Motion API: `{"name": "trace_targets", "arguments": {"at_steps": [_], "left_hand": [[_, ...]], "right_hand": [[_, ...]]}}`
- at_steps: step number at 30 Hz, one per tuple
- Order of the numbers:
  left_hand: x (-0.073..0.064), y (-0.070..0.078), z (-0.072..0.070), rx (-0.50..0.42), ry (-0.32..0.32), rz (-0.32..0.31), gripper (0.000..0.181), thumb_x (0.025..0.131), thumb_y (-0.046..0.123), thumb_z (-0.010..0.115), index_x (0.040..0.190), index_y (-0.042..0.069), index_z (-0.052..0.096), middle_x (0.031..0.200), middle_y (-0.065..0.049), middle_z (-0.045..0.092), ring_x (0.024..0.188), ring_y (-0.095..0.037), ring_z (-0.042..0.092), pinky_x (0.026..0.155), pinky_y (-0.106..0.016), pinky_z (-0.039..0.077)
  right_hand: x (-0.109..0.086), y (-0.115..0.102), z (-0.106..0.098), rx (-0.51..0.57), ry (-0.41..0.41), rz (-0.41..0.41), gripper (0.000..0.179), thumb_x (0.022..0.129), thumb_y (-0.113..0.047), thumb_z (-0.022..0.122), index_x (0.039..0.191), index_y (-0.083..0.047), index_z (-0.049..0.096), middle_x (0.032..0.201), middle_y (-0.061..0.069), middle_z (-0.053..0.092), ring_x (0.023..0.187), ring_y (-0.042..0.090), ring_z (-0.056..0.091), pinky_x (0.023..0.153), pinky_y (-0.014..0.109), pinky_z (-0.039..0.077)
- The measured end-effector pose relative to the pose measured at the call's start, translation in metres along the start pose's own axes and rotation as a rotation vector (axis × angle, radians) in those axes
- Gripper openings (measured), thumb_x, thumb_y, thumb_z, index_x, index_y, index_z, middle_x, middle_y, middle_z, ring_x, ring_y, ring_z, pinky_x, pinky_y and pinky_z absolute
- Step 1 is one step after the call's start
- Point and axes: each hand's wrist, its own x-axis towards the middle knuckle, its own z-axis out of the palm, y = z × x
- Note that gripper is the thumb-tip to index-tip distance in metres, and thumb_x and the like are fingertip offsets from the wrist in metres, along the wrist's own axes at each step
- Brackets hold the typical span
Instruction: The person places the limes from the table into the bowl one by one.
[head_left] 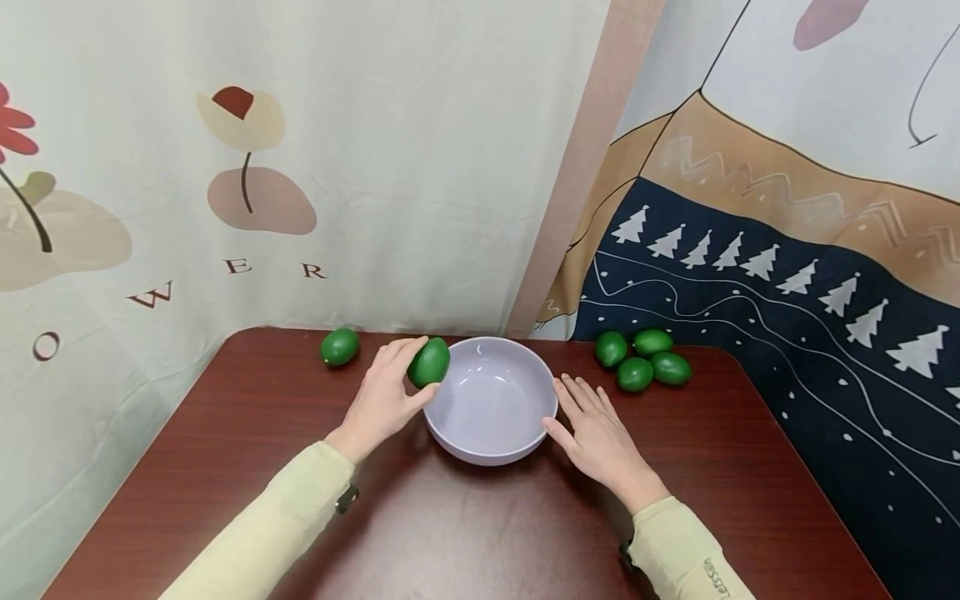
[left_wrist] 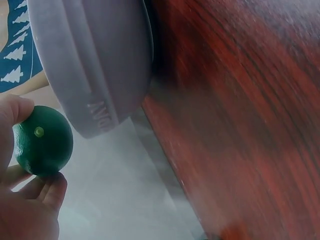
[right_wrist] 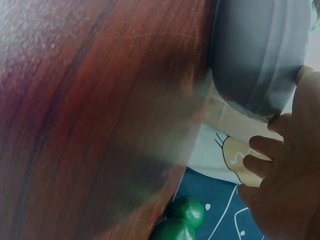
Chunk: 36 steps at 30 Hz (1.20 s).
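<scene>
My left hand grips a green lime between thumb and fingers, at the left rim of a pale lilac bowl. In the left wrist view the held lime shows its stem end, beside the outer wall of the bowl. My right hand lies along the bowl's right side with fingers extended, its thumb and fingertips at the rim. The right wrist view shows those fingers by the bowl wall. Inside, the bowl holds nothing.
A single lime lies at the back left of the dark red wooden table. Several limes sit grouped at the back right, beyond my right hand. Patterned curtains hang behind the table's far edge.
</scene>
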Motion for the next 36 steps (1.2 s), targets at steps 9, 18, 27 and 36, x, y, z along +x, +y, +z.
{"name": "trace_targets", "arguments": {"at_steps": [9,18,27,36], "left_hand": [[0.0,0.004,0.01,-0.027,-0.007,-0.016,0.067,0.081,0.018,0.086,0.14,0.001,0.06,0.133,-0.015,0.062,0.119,-0.035,0.056,0.1,-0.052,0.049],[0.0,0.005,0.021,-0.042,-0.024,-0.017,0.066,0.081,0.02,0.087,0.139,0.002,0.06,0.13,-0.014,0.062,0.119,-0.036,0.058,0.105,-0.059,0.046],[0.002,0.007,0.029,-0.056,-0.072,-0.031,0.065,0.082,0.018,0.085,0.14,0.004,0.06,0.127,-0.013,0.062,0.115,-0.032,0.057,0.099,-0.051,0.049],[0.007,0.012,0.036,-0.05,-0.106,-0.027,0.06,0.081,0.016,0.083,0.135,0.0,0.063,0.123,-0.016,0.063,0.111,-0.033,0.058,0.096,-0.052,0.05]], "right_hand": [[0.0,0.0,0.001,-0.009,0.001,0.002,0.072,0.104,-0.049,0.055,0.16,-0.007,0.039,0.164,0.017,0.038,0.153,0.041,0.031,0.124,0.062,0.022],[0.0,0.0,0.001,-0.008,0.004,0.0,0.072,0.105,-0.05,0.053,0.16,-0.007,0.038,0.164,0.017,0.038,0.152,0.042,0.031,0.124,0.062,0.022],[-0.001,-0.001,0.002,-0.002,0.009,0.001,0.071,0.105,-0.049,0.054,0.16,-0.007,0.037,0.164,0.018,0.038,0.153,0.041,0.03,0.124,0.062,0.021],[-0.001,0.0,0.002,-0.003,0.009,0.0,0.072,0.104,-0.048,0.055,0.16,-0.007,0.038,0.164,0.017,0.038,0.153,0.04,0.032,0.125,0.06,0.021]]}}
